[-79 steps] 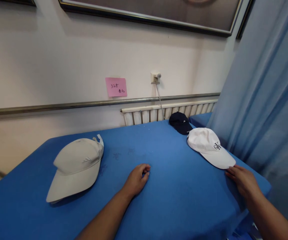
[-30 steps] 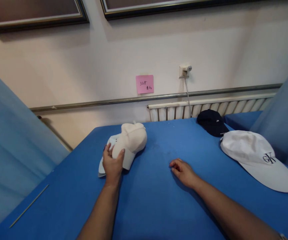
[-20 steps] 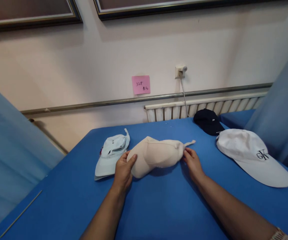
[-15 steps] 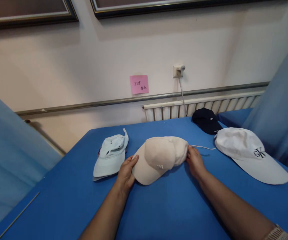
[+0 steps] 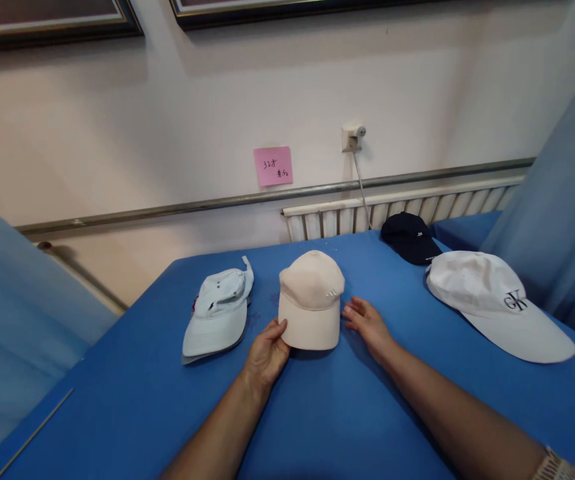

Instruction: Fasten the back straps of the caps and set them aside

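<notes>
A cream baseball cap stands on the blue-covered table in front of me, its brim pointing toward me. My left hand pinches the left edge of that brim, thumb on top. To the right of the cap, my right hand is held just off it, fingers apart and nothing in them. Left of the cream cap lies a pale blue baseball cap with its strap sticking up behind. A large white cap with black letters rests at the right, and a navy cap lies behind it.
The blue cover spreads over the table up to a white radiator and a metal rail. A cord hangs from a wall socket. Blue curtains flank both sides. A pink note is on the wall.
The cream cap has turned so its brim now faces me instead of pointing left. My right hand has let go of its back and opened beside it. My left hand still grips the brim.
</notes>
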`<state>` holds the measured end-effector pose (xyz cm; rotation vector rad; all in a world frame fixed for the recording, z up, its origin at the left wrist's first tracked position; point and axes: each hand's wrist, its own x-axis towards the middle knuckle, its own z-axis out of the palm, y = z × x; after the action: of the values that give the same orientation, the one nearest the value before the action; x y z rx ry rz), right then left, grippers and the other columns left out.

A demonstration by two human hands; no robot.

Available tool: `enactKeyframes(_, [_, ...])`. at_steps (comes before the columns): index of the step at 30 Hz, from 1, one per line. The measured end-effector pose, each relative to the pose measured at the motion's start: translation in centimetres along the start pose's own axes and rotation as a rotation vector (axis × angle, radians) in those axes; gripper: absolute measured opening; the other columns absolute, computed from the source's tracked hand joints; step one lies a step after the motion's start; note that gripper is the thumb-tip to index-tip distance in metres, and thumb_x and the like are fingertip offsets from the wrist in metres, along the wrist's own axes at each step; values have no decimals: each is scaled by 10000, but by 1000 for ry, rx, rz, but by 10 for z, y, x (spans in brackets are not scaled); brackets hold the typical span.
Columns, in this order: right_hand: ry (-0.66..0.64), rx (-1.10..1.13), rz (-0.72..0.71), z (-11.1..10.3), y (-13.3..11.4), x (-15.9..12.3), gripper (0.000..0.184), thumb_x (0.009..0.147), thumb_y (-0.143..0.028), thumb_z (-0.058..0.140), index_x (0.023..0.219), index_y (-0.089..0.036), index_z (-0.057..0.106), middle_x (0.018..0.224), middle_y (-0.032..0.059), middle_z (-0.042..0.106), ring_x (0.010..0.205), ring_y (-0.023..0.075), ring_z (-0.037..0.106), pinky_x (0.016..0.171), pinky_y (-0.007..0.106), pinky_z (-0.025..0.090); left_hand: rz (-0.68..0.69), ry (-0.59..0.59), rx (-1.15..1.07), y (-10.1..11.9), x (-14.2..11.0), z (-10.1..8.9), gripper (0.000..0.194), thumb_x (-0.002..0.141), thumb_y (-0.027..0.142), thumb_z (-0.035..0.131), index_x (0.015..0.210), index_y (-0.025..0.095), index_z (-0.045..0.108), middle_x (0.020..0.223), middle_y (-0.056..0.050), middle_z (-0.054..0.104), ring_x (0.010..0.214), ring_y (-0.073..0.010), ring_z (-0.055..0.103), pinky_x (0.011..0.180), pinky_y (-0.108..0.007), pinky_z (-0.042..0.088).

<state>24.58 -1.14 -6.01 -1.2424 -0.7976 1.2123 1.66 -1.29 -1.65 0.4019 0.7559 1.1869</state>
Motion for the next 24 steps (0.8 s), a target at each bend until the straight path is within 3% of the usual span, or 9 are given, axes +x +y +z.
enactKeyframes(5, [385, -225, -285, -30, -14, 21, 535, 779, -443, 558, 1241, -180, 498, 1306, 163, 525, 1197, 274, 517, 975, 436, 433, 57, 25, 222, 11, -2, -3, 345, 764, 90, 669, 1107, 124, 646, 976, -92, 735, 790, -187, 711, 739, -265, 575])
enactKeyframes(8, [407, -182, -442, -48, -34, 27, 441, 792, -434, 553, 1148, -175, 575, 1217, 132, 596, 1122, 250, 562, 973, 420, 424, -10, 10, 336, 27, -4, -6, 309, 724, 95, 714, 1030, 118, 680, 949, -94, 737, 750, -181, 705, 694, -257, 560])
enactKeyframes(12, [45, -191, -349, -50, -53, 16, 357, 794, -484, 591, 966, -187, 690, 1012, 87, 702, 988, 244, 626, 937, 405, 442, -167, -23, 443, 36, -6, -8, 255, 701, 110, 741, 953, 102, 699, 895, -108, 737, 739, -206, 704, 688, -285, 553])
enactKeyframes(17, [-526, -305, -126, -37, -57, -2, 307, 764, -462, 641, 953, -242, 742, 1024, 50, 726, 995, 265, 638, 921, 410, 458, -213, -11, 367, 32, -3, -7, 260, 723, 102, 715, 981, 123, 692, 921, -101, 738, 793, -223, 712, 750, -311, 553])
enactKeyframes(20, [-657, -295, -67, -31, -55, -12, 286, 747, -421, 661, 955, -243, 741, 1000, 37, 730, 949, 248, 649, 878, 386, 478, -253, 16, 328, 30, -3, -7, 253, 737, 124, 710, 988, 139, 688, 924, -100, 738, 803, -237, 712, 763, -338, 556])
enactKeyframes(24, [-705, -195, 98, -19, -44, -22, 274, 659, -389, 731, 877, -222, 733, 869, 19, 735, 795, 218, 657, 740, 345, 509, -274, -9, 358, 26, -5, -6, 300, 721, 105, 707, 1018, 142, 684, 972, -108, 734, 837, -263, 711, 783, -373, 554])
